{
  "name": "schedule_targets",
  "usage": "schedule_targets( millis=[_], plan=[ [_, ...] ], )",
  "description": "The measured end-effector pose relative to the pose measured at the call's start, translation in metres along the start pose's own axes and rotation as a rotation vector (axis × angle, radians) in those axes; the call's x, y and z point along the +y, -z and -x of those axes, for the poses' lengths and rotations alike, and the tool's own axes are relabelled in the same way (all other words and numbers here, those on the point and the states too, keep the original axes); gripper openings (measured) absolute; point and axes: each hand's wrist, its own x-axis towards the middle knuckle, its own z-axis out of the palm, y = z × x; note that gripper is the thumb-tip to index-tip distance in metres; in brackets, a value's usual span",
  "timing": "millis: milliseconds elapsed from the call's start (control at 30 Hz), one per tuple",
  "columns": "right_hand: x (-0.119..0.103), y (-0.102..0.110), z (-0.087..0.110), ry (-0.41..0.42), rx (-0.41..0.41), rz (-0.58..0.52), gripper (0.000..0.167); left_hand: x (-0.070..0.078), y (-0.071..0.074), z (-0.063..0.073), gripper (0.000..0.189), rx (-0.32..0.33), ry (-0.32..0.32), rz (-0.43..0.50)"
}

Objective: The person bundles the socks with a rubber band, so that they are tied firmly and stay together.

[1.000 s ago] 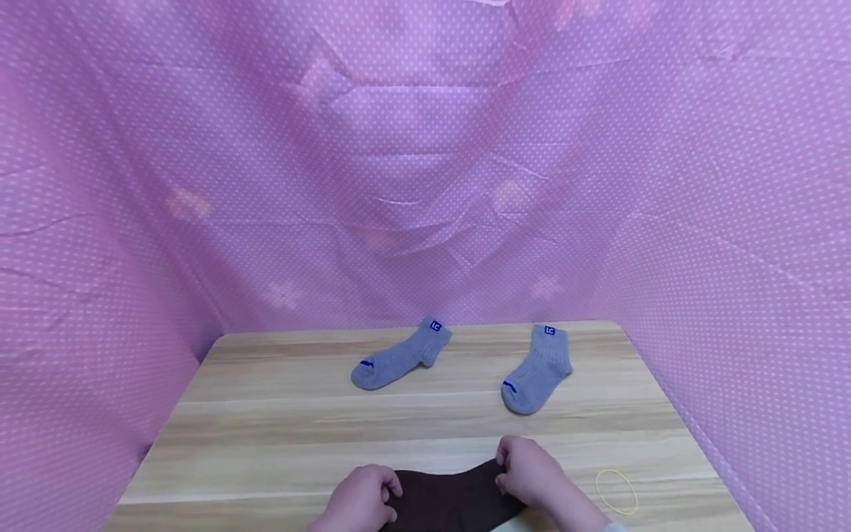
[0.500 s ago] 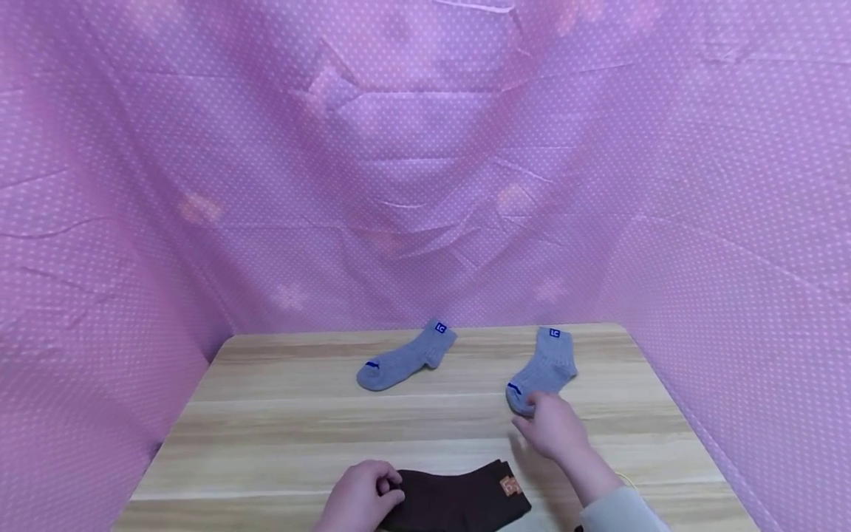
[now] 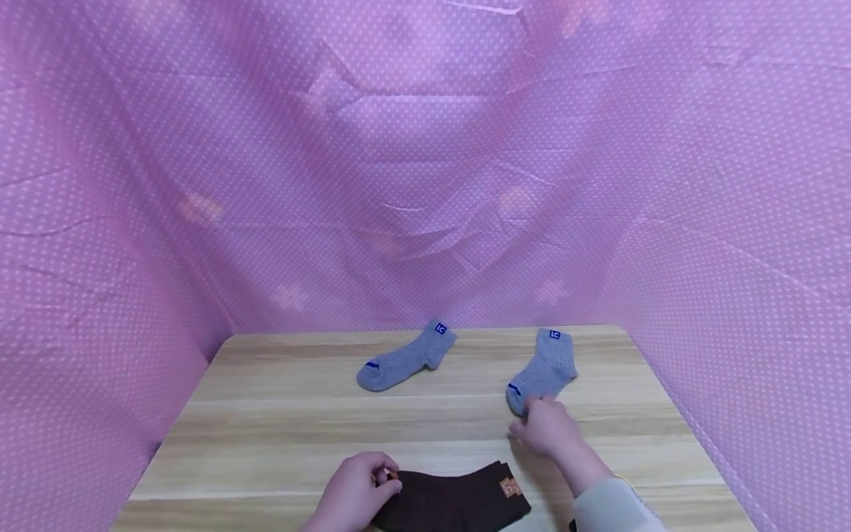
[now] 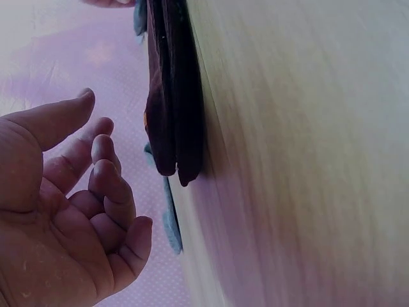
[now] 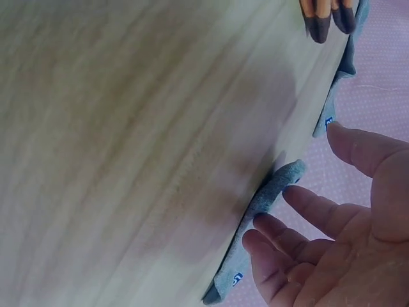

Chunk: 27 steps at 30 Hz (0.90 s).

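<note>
Two dark brown socks (image 3: 452, 502) lie stacked at the table's near edge, orange logos at the cuffs on the right. By their left end is my left hand (image 3: 352, 489); in the left wrist view its fingers (image 4: 105, 185) are loosely bent, with nothing between them, apart from the brown socks (image 4: 172, 96). My right hand (image 3: 552, 432) reaches over the toe of the right grey sock (image 3: 550, 362). In the right wrist view its spread fingertips (image 5: 295, 194) are right at that grey sock (image 5: 259, 208), not curled round it.
Another grey sock (image 3: 402, 360) with a blue logo lies at the back, left of the first. A yellow rubber band (image 3: 626, 485) is mostly hidden behind the right sleeve (image 3: 612, 506). Pink dotted cloth (image 3: 425, 185) hangs round the wooden table (image 3: 279, 421).
My right hand has left the cuff end of the brown socks and moved forward to the right grey sock. The left hand has lifted slightly from the brown socks' left end.
</note>
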Motion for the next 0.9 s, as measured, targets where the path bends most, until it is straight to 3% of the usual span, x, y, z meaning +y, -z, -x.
schedule_targets(
  millis=[167, 400, 600, 900],
  plan=[
    [0.001, -0.005, 0.000, 0.019, 0.004, -0.003, 0.035, 0.000, 0.001, -0.001, 0.013, -0.004, 0.000, -0.002],
    [-0.007, -0.010, 0.002, 0.063, 0.004, 0.035, 0.041, -0.001, 0.002, -0.005, 0.014, 0.000, -0.019, -0.018],
    [-0.012, -0.015, 0.007, 0.103, -0.004, 0.067, 0.041, 0.005, -0.004, -0.002, 0.015, 0.011, -0.018, -0.021],
    [-0.021, -0.022, 0.015, 0.214, -0.056, 0.005, 0.029, 0.009, -0.016, 0.004, 0.016, 0.021, -0.014, -0.009]
  ],
)
